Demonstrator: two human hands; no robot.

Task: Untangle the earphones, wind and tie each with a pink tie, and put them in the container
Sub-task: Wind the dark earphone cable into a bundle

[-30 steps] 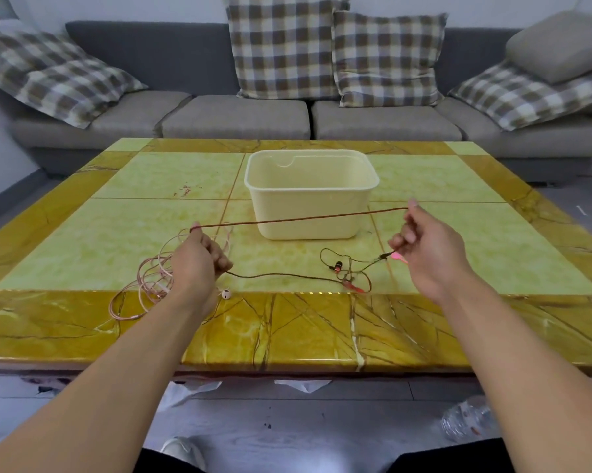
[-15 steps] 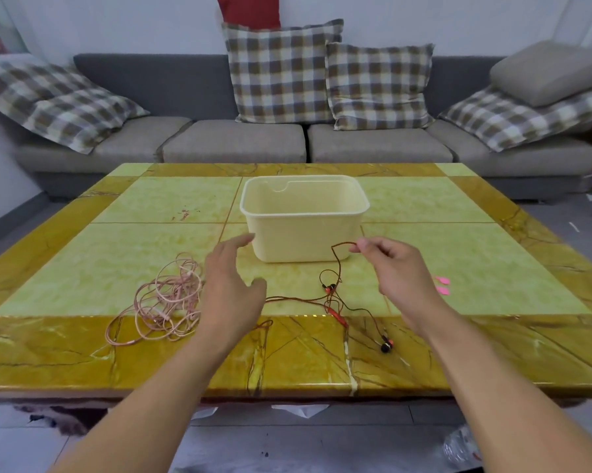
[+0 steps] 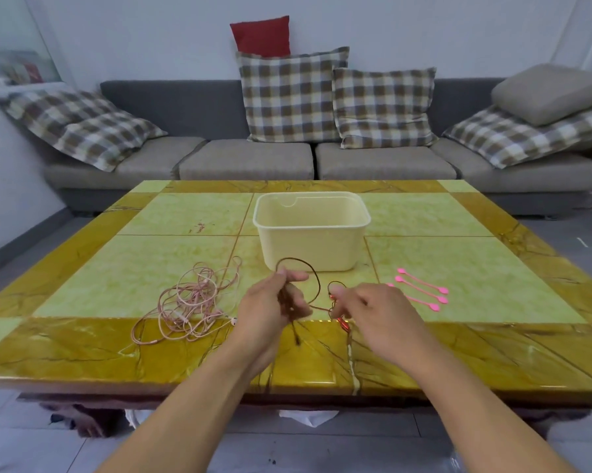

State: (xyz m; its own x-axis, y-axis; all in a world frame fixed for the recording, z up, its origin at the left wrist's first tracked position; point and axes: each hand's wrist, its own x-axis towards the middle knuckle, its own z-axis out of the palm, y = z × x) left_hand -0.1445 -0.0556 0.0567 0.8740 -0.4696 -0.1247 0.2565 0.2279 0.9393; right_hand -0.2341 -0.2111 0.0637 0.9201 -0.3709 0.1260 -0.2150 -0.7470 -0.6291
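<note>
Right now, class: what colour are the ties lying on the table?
Pink: the ties lie right of the container, shown best in the head view.

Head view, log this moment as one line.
left hand: holds dark red earphone cable loops | right hand: pinches cable | pink earphones: tangled | cream plastic container: empty | pink ties: unused

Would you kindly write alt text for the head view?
The left hand grips loops of a dark red earphone cable while the right hand reaches toward it, near a cream container, tangled pink earphones and pink ties.
</note>
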